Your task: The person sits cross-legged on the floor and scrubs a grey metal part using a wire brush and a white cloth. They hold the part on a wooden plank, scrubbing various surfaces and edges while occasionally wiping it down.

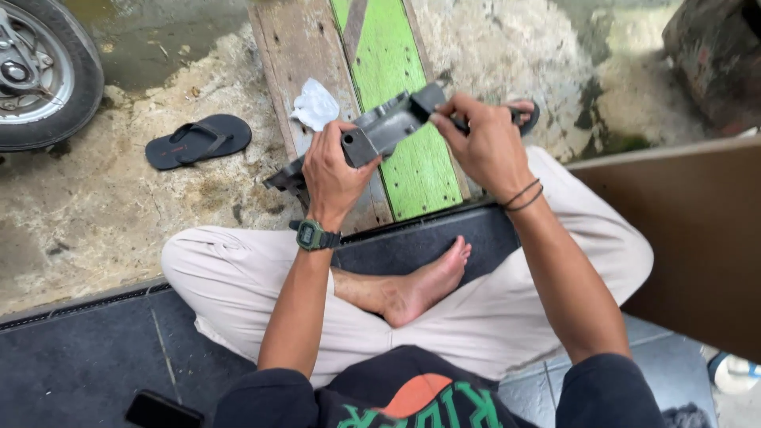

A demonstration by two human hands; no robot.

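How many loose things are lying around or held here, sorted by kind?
Grey metal part, held by left hand and right hand: 1
Black rubber flip-flops: 2
White crumpled cloth: 1
Black phone on the floor: 1
Total: 5

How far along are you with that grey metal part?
Done: nothing I can confirm. In hand: left hand grips the grey metal part above the green-painted plank, while right hand works its far end with a thin dark tool, mostly hidden. Left: cannot tell; white rag lies unused.
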